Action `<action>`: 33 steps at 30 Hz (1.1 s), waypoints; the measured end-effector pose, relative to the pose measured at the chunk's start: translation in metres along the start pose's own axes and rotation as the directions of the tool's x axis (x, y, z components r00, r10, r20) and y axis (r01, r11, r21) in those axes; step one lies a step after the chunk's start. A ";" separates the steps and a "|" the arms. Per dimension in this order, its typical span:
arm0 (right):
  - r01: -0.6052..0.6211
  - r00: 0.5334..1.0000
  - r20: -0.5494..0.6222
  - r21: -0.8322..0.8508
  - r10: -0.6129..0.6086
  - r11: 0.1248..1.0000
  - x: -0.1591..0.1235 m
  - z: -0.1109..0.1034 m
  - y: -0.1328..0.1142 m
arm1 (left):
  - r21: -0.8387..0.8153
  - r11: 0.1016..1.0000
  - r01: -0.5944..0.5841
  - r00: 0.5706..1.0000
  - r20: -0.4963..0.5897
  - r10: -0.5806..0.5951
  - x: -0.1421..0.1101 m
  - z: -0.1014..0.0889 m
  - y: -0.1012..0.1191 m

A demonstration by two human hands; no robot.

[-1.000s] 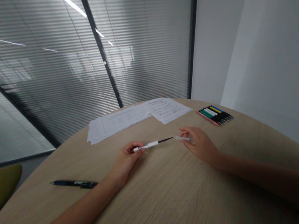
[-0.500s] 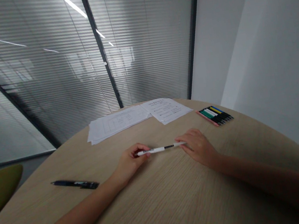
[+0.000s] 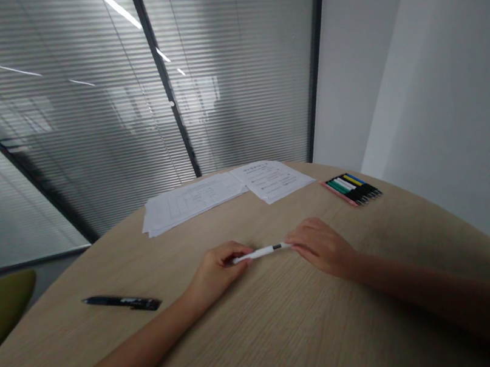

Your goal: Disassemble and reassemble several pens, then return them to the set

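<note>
A slim white pen (image 3: pixel 262 252) with a short dark band (image 3: pixel 277 246) is held nearly level just above the table, spanning both my hands. The fingers of my left hand (image 3: pixel 221 267) are closed around its white barrel. On the other side, my right hand (image 3: pixel 325 248) pinches the pale end piece, which is mostly covered by the fingertips. Whether that end is a cap or part of the barrel I cannot tell. A black pen (image 3: pixel 122 302) lies on the table to the left, beside my left forearm.
Printed paper sheets (image 3: pixel 192 201) are spread along the far side of the round wooden table (image 3: pixel 266 327). A row of several coloured pens (image 3: pixel 351 190) lies at the right. A green chair (image 3: pixel 0 306) stands at the left, and a white wall (image 3: pixel 442 86) rises on the right.
My hands have come closer together along the white pen. Less of its dark band shows between them. The pen's left end has dipped slightly.
</note>
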State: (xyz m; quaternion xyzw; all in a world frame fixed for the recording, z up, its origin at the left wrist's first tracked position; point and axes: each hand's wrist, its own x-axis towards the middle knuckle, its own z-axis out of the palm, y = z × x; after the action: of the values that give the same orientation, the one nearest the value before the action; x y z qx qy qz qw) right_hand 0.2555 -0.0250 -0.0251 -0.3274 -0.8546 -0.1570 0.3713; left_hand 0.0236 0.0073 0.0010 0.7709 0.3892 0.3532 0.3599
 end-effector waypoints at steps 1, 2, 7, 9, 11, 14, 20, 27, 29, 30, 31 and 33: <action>0.007 1.000 0.005 0.006 -0.007 1.000 0.000 0.000 -0.001 | 0.010 1.000 -0.016 1.000 -0.003 0.016 0.000 0.000 0.000; 0.021 1.000 0.009 0.014 -0.021 1.000 0.001 0.000 -0.001 | 0.018 0.999 -0.033 0.999 0.000 0.033 0.000 0.000 -0.001; 0.068 0.998 0.003 0.054 -0.068 0.996 0.001 -0.001 -0.002 | 0.075 0.991 -0.114 0.993 0.043 0.111 -0.002 0.000 -0.001; 0.079 0.997 0.001 0.074 -0.079 0.994 0.001 -0.001 -0.002 | 0.091 0.984 -0.155 0.987 0.066 0.149 -0.004 0.000 -0.001; 0.093 0.996 0.003 0.097 -0.094 0.991 0.000 0.000 -0.001 | 0.105 0.977 -0.185 0.980 0.092 0.176 -0.005 0.000 -0.001; 0.059 0.998 0.023 0.129 -0.063 0.990 -0.001 0.001 0.000 | 0.111 0.976 -0.187 0.980 0.089 0.177 -0.004 0.000 -0.003; -0.188 0.982 0.041 0.174 0.184 0.967 -0.002 0.006 0.006 | 0.003 1.000 -0.001 1.000 -0.011 0.001 0.002 -0.002 -0.005; -0.367 0.930 0.105 0.222 0.352 0.903 -0.002 0.007 0.011 | 0.005 0.999 0.051 0.998 0.023 -0.051 0.002 -0.001 -0.008; -0.371 0.928 0.129 0.228 0.350 0.900 -0.001 0.006 0.010 | 0.016 0.999 0.040 0.999 0.029 -0.040 0.002 -0.001 -0.009; -0.372 0.927 0.136 0.230 0.349 0.899 -0.001 0.005 0.009 | 0.023 0.999 0.032 0.999 0.030 -0.032 0.002 -0.002 -0.010; -0.370 0.928 0.142 0.230 0.345 0.900 0.000 0.005 0.009 | 0.031 0.999 0.019 0.999 0.031 -0.019 0.002 -0.002 -0.010; -0.358 0.932 0.145 0.228 0.333 0.905 0.000 0.006 0.009 | 0.047 0.999 -0.011 0.999 0.032 0.009 0.002 -0.002 -0.010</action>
State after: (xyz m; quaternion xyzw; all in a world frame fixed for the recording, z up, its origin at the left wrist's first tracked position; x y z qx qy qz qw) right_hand 0.2590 -0.0152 -0.0287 -0.4317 -0.8138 0.0375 0.3872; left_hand 0.0189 0.0139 -0.0059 0.7867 0.3878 0.3332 0.3459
